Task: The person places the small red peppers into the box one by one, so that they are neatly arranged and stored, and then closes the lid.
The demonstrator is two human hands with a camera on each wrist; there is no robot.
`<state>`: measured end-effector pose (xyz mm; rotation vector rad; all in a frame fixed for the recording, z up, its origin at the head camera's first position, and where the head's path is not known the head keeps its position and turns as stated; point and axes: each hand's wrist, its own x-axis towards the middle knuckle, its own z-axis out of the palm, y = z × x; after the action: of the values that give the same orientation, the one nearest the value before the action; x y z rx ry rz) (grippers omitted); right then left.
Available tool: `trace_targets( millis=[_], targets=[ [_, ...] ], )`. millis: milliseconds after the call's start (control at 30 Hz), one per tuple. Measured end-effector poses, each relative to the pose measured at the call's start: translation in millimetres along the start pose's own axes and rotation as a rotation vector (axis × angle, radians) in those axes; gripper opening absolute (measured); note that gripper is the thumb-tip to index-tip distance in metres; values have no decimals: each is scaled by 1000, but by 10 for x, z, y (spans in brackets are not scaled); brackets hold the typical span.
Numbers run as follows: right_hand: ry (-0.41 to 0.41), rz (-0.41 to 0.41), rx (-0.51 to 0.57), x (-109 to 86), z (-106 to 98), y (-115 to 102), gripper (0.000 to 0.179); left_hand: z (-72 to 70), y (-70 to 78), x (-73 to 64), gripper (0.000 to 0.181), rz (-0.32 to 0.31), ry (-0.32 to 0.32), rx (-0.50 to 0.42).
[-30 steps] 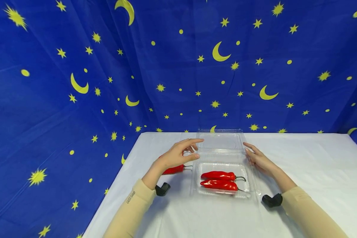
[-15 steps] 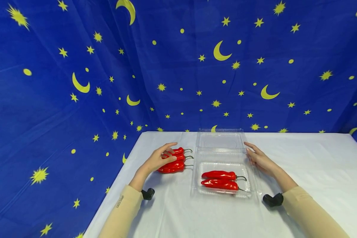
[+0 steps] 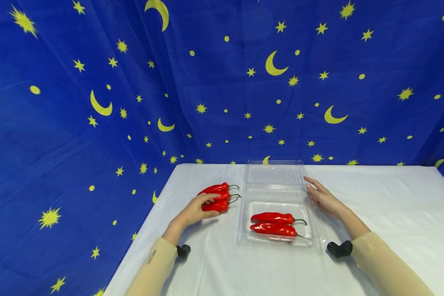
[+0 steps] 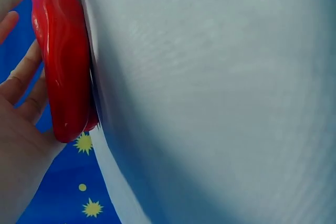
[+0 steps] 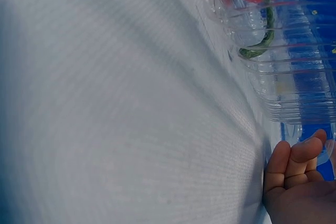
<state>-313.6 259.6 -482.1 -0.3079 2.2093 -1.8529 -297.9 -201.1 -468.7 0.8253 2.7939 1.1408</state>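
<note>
Blue cloth (image 3: pixel 222 90) printed with yellow moons and stars hangs behind a white-covered table (image 3: pixel 385 213), where a clear plastic box (image 3: pixel 277 206) stands open, its lid (image 3: pixel 274 176) folded back on the far side. Inside the box's base lie 2 red peppers (image 3: pixel 271 218), side by side, stems toward its right wall; left of the box, 3 more peppers (image 3: pixel 215 188) lie close together with their stems toward it. Of these 3, the nearest pepper (image 3: pixel 220 206) has the person's left hand (image 3: pixel 193 211) over it: the fingers are part-bent across the top, the thumb stands apart on the near side, and I cannot tell whether they grip it or only touch. At the box's right edge, near the hinge, the right hand (image 3: pixel 327 201) has its fingers loosely curled; whether it pinches the plastic or just rests against it, I cannot tell. The step in hand seems to be getting hold of that nearest pepper. To do it well, thumb and fingertips should meet its thick body from opposite sides, not the stem, since the glossy skin may slip or roll under a lopsided squeeze. Light pressure from the right hand ought to steady the box; thin plastic could buckle or slide if pushed hard.
</note>
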Motion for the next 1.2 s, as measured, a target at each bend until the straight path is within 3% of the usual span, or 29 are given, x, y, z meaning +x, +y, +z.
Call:
trace_targets(
  millis=[267,500,733,967,1100,1200],
  targets=[
    [-4,5,-4,5,5,2,62,12,-47,-43,55,3,-1,23],
    [-6,19,-12,18,2,10,61,17,-52,-92,59,-50,-64,18],
    [-2,19,-14,10,2,-5,60,30,-49,-104,63,-14,-105,60],
    [1,27,-16,19,-3,-7,61,53,-18,-105,63,-24,-147,115],
    [6,21,-13,17,-3,4,61,55,-18,-106,63,-18,-154,91],
    [8,19,-14,14,0,7,61,51,-13,-105,62,-38,-136,19]
  ],
)
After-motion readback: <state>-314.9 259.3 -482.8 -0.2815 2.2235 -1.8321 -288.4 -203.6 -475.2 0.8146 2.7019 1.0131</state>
